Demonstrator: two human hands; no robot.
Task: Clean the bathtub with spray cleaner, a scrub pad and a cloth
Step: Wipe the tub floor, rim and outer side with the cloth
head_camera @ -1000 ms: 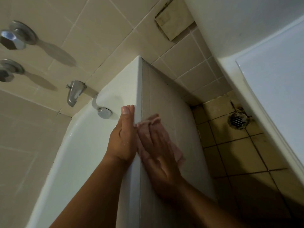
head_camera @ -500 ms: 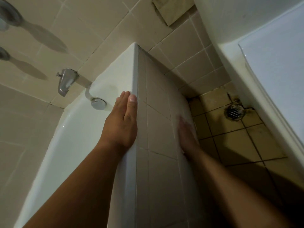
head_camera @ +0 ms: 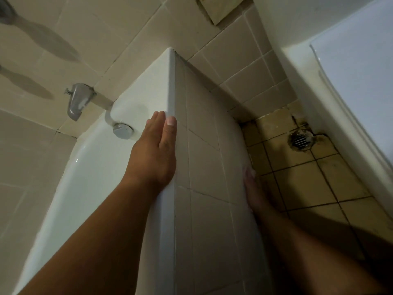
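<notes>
The white bathtub (head_camera: 148,86) runs from lower left to the tiled wall. Its outer side is a panel of beige tiles (head_camera: 204,167). My left hand (head_camera: 155,154) rests flat on the tub's rim, fingers straight, thumb along the outer edge. My right hand (head_camera: 254,192) lies low against the tiled side panel near the floor, seen edge-on with its fingers stretched along the tiles. A pale pinkish bit at its fingertips looks like the cloth (head_camera: 249,172); the rest of it is hidden. No spray bottle or scrub pad is in view.
A grey tub spout (head_camera: 77,102) sticks out of the wall above the tub, and a round chrome fitting (head_camera: 122,130) sits on the tub's end. The stained yellow floor tiles hold a round drain (head_camera: 299,140). A white fixture (head_camera: 350,81) fills the right side.
My right hand slid with the pink cloth from the top of the side panel down toward the floor. My left hand stayed on the rim. The view shifted slightly.
</notes>
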